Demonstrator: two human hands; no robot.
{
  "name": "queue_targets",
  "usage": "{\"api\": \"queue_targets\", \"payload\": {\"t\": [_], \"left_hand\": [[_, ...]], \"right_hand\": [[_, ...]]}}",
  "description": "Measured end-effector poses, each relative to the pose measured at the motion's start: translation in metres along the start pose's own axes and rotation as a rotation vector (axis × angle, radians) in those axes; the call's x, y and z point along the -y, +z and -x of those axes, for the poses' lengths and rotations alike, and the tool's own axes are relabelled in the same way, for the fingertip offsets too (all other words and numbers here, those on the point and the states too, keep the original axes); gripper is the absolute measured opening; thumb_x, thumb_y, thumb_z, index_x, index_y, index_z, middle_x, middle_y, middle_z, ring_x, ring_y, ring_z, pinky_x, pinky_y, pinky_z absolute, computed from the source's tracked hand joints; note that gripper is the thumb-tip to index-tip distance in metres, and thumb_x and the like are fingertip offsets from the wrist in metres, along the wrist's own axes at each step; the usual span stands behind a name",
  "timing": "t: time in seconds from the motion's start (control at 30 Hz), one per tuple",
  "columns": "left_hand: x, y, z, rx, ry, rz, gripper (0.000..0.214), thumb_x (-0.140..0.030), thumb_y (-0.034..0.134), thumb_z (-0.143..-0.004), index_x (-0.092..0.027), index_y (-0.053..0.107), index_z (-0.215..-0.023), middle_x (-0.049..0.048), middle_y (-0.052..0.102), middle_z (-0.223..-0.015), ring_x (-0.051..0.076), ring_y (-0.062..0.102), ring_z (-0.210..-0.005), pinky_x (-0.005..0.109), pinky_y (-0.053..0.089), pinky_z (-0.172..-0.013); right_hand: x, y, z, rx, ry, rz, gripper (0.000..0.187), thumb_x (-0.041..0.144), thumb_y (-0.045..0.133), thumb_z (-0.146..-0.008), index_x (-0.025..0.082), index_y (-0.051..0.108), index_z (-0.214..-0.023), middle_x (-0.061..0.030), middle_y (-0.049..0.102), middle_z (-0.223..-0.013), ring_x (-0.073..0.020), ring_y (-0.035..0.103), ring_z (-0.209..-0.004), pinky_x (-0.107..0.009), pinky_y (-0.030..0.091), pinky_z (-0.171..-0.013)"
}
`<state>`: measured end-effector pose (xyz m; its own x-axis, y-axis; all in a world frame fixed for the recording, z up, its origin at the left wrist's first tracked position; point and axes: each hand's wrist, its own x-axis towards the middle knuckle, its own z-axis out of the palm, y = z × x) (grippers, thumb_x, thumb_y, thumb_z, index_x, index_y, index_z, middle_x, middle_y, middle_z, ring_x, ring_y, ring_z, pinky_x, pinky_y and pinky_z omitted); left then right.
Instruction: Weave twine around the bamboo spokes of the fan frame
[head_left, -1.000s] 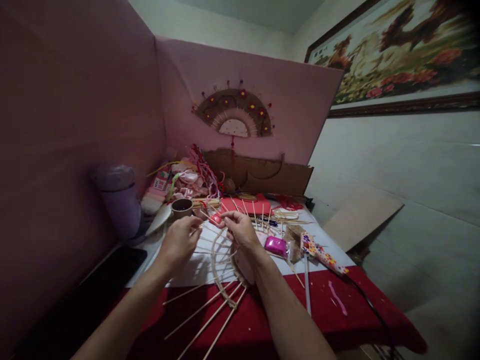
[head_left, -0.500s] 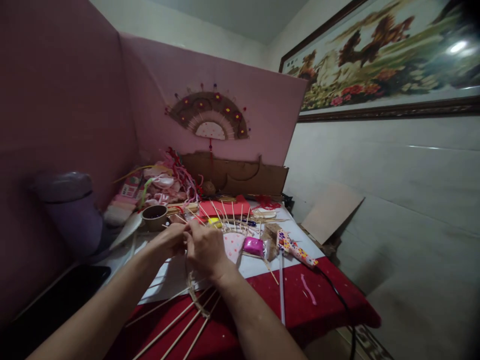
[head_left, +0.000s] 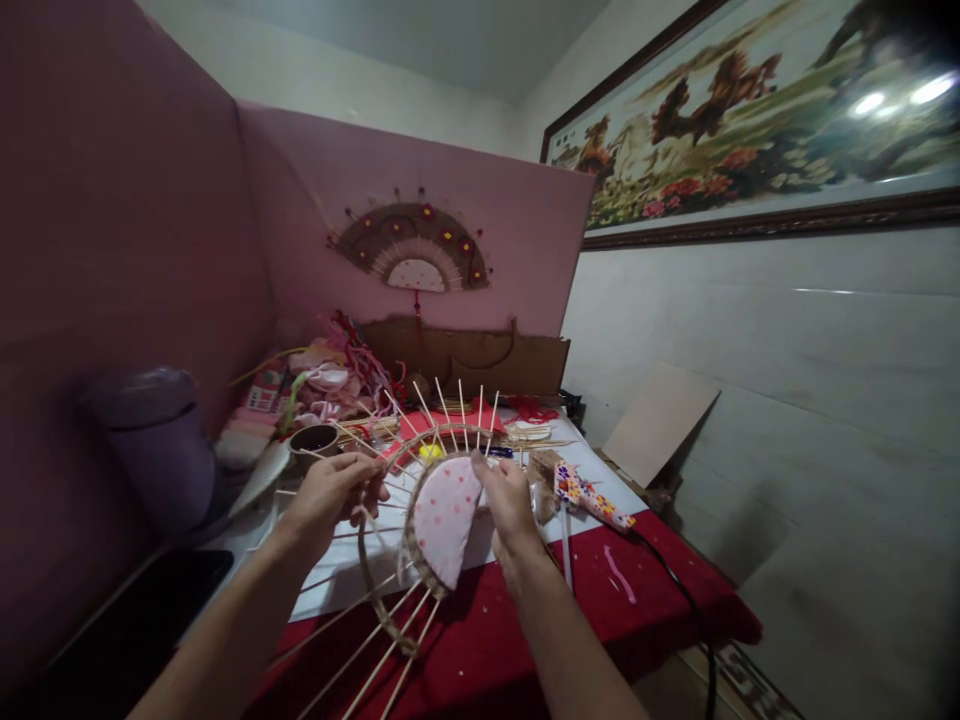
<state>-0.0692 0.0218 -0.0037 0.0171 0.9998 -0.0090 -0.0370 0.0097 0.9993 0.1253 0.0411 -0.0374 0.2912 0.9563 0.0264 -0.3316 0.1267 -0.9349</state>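
Note:
A half-built fan frame [head_left: 442, 520] of thin bamboo sticks, with a pink dotted half-round centre and a woven arc, is lifted and tilted above the table. My left hand [head_left: 330, 495] pinches the sticks on the frame's left side. My right hand [head_left: 510, 510] grips the frame's right edge beside the pink centre. Several long sticks [head_left: 360, 670] trail from the frame down toward me over the red cloth [head_left: 600, 620].
A finished brown fan [head_left: 411, 250] hangs on the pink board behind. A patterned glue gun [head_left: 589, 495], a small brown cup [head_left: 313, 440], a heap of pink ribbons [head_left: 330, 375], cardboard pieces [head_left: 480, 355] and a purple container [head_left: 154, 440] surround the work area.
The fan frame was lying flat on the table; both hands have lifted and tilted it up so the pink centre faces me. The camera view has swung left.

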Motion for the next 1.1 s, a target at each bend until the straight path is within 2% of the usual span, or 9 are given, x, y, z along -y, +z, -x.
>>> {"api": "queue_targets", "payload": {"t": [0.13, 0.27, 0.37, 0.53, 0.67, 0.77, 0.9, 1.0, 1.1], "left_hand": [[-0.007, -0.001, 0.013, 0.051, 0.067, 0.027, 0.023, -0.033, 0.061, -0.069, -0.013, 0.052, -0.062, 0.0016, 0.06, -0.051, 0.008, 0.049, -0.037, 0.018, 0.027, -0.035], [-0.02, -0.003, 0.025, 0.077, 0.113, 0.07, 0.022, -0.035, 0.062, -0.07, -0.014, 0.054, -0.069, 0.0015, 0.063, -0.057, 0.009, 0.053, -0.042, 0.018, 0.033, -0.039], [-0.031, -0.003, 0.031, 0.052, 0.157, 0.063, 0.025, -0.037, 0.063, -0.07, -0.013, 0.056, -0.074, 0.0026, 0.065, -0.063, 0.009, 0.056, -0.047, 0.018, 0.037, -0.042], [-0.039, -0.001, 0.035, -0.037, 0.204, 0.004, 0.029, -0.04, 0.064, -0.069, -0.012, 0.054, -0.072, 0.0001, 0.06, -0.054, 0.008, 0.05, -0.038, 0.018, 0.036, -0.036], [-0.039, 0.002, 0.035, 0.003, 0.146, 0.074, 0.028, -0.038, 0.064, -0.069, -0.013, 0.051, -0.076, -0.0011, 0.059, -0.052, 0.007, 0.047, -0.033, 0.016, 0.03, -0.031], [-0.039, 0.007, 0.037, 0.034, 0.105, 0.154, 0.03, -0.034, 0.063, -0.07, -0.016, 0.048, -0.088, -0.0006, 0.061, -0.052, 0.009, 0.049, -0.034, 0.016, 0.032, -0.03], [-0.035, 0.019, 0.046, 0.111, 0.063, 0.296, 0.032, -0.024, 0.063, -0.071, -0.016, 0.047, -0.098, 0.0013, 0.063, -0.056, 0.01, 0.052, -0.037, 0.016, 0.037, -0.031], [-0.032, 0.032, 0.058, 0.197, -0.134, 0.482, 0.031, -0.007, 0.065, -0.066, -0.013, 0.052, -0.093, 0.0061, 0.066, -0.07, 0.007, 0.055, -0.044, 0.014, 0.043, -0.039], [-0.03, 0.044, 0.073, 0.203, -0.306, 0.697, 0.034, 0.002, 0.062, -0.065, -0.012, 0.054, -0.095, 0.0098, 0.067, -0.082, 0.011, 0.064, -0.062, 0.02, 0.053, -0.061]], "right_hand": [[-0.001, 0.002, 0.022, 0.158, 0.3, -0.279, 0.034, 0.034, 0.078, -0.053, 0.015, 0.057, -0.073, -0.0019, 0.065, -0.057, -0.018, 0.062, -0.055, -0.029, 0.048, -0.057], [0.008, 0.015, 0.02, 0.153, 0.451, -0.387, 0.025, 0.027, 0.077, -0.056, 0.015, 0.057, -0.065, -0.0032, 0.066, -0.054, -0.0198, 0.063, -0.054, -0.033, 0.051, -0.06], [0.015, 0.026, 0.014, 0.17, 0.394, -0.435, 0.023, 0.023, 0.076, -0.055, 0.016, 0.058, -0.066, -0.0018, 0.067, -0.057, -0.0189, 0.064, -0.052, -0.033, 0.052, -0.062], [0.02, 0.034, 0.014, 0.192, 0.314, -0.424, 0.024, 0.025, 0.077, -0.053, 0.015, 0.059, -0.067, -0.0022, 0.068, -0.058, -0.019, 0.064, -0.053, -0.033, 0.053, -0.061], [0.032, 0.029, 0.017, 0.145, 0.269, -0.343, 0.024, 0.02, 0.077, -0.051, 0.014, 0.058, -0.064, -0.0016, 0.067, -0.056, -0.0169, 0.063, -0.052, -0.03, 0.053, -0.059], [0.047, 0.018, 0.02, 0.106, 0.23, -0.262, 0.023, 0.016, 0.076, -0.052, 0.014, 0.056, -0.063, -0.0014, 0.065, -0.054, -0.0157, 0.062, -0.052, -0.027, 0.052, -0.056], [0.067, -0.004, 0.023, 0.169, 0.177, -0.134, 0.023, 0.019, 0.075, -0.055, 0.013, 0.057, -0.068, -0.0031, 0.065, -0.057, -0.0164, 0.061, -0.051, -0.028, 0.05, -0.052], [0.083, -0.026, 0.025, 0.233, 0.131, -0.024, 0.02, 0.021, 0.073, -0.06, 0.013, 0.059, -0.071, -0.0041, 0.066, -0.059, -0.0156, 0.061, -0.051, -0.027, 0.05, -0.053], [0.103, -0.049, 0.032, 0.189, 0.112, 0.12, 0.016, 0.021, 0.072, -0.062, 0.014, 0.059, -0.07, -0.005, 0.065, -0.058, -0.0158, 0.059, -0.048, -0.027, 0.048, -0.05]]}}
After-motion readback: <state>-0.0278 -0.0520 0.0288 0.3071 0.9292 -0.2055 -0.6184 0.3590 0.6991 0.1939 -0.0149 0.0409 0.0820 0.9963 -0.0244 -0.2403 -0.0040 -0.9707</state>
